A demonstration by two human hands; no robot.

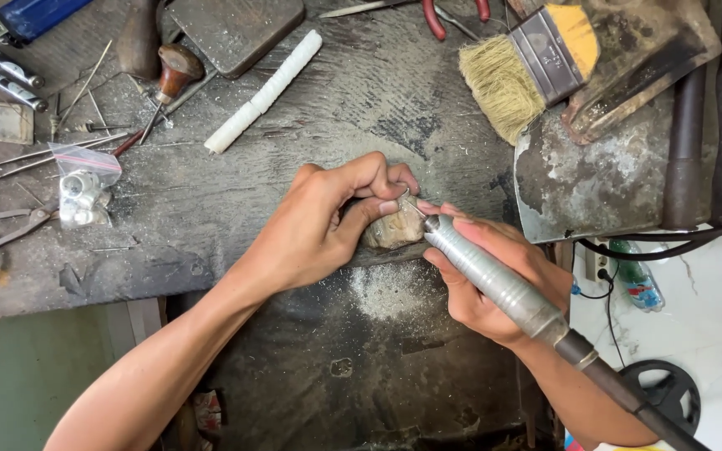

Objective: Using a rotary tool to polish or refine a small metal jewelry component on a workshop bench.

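Silver drill handpiece (495,280) gripped in our right hand (495,284); our left hand (319,225) pinches a small pale piece (394,230) at the workbench (211,217)

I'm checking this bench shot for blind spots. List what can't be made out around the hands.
- Small workpiece, head view: mostly covered by the left hand; its shape is unclear.
- Bit of the rotary handpiece: too small, hidden where it meets the workpiece.
- Right hand: palm hidden behind the handpiece.
- Red-handled pliers: cut off by the top edge.

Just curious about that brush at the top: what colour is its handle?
Yellow-orange on the paintbrush, seen clearly in the head view.
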